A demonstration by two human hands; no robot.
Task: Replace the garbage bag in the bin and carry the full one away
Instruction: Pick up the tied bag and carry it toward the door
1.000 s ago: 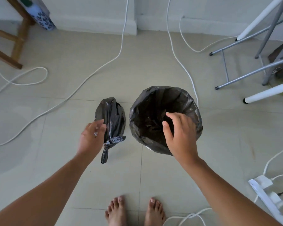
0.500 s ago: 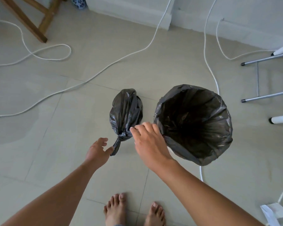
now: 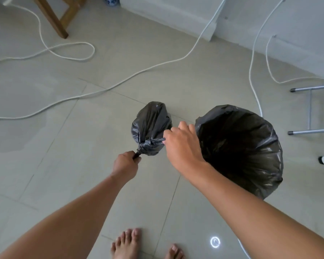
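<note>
A small, full black garbage bag point(image 3: 151, 124) lies knotted on the tiled floor. My left hand point(image 3: 124, 164) is closed on one tail of its knot at the lower left. My right hand point(image 3: 182, 144) pinches the other tail on the right side of the knot. Just right of the bag stands the bin point(image 3: 239, 146), lined with a fresh black bag whose rim folds over the edge. Its inside is dark.
White cables point(image 3: 120, 84) snake across the floor behind the bag and bin. A wooden chair leg point(image 3: 52, 19) stands at the far left. Metal rack legs point(image 3: 309, 109) sit at the right. My bare feet point(image 3: 125, 243) are at the bottom.
My right hand left the bin's rim and moved left to the full bag's knot. My left hand closed on the knot's other tail. The camera shifted left.
</note>
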